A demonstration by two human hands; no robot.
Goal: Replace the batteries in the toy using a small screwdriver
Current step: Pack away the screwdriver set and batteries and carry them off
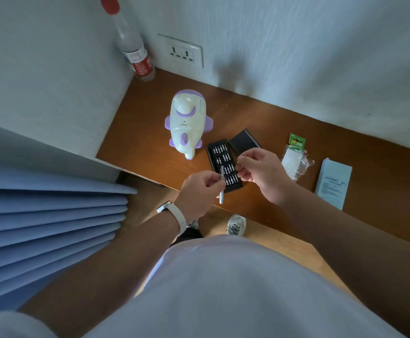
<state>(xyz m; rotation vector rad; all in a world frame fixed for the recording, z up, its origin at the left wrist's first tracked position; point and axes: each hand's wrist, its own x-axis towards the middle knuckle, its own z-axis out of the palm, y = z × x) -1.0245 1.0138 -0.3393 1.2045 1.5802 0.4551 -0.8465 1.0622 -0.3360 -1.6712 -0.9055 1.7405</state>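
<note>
A white and purple plastic toy (187, 123) lies on the brown wooden desk (284, 123), near the back left. In front of it sits an open black bit case (223, 164) with rows of small metal bits, its lid (244, 141) beside it. My left hand (200, 191) holds a thin silver screwdriver handle (221, 185) upright over the case. My right hand (260, 172) hovers just right of it with thumb and fingers pinched together; whether a bit is between them is too small to tell. A battery pack (295, 158) in clear wrap lies further right.
A clear plastic bottle (135, 47) with a red cap stands in the back left corner by a wall socket (182, 53). A pale blue box (334, 182) lies at the desk's right. Blue curtain folds (47, 228) hang at the left. Shoes show on the floor below.
</note>
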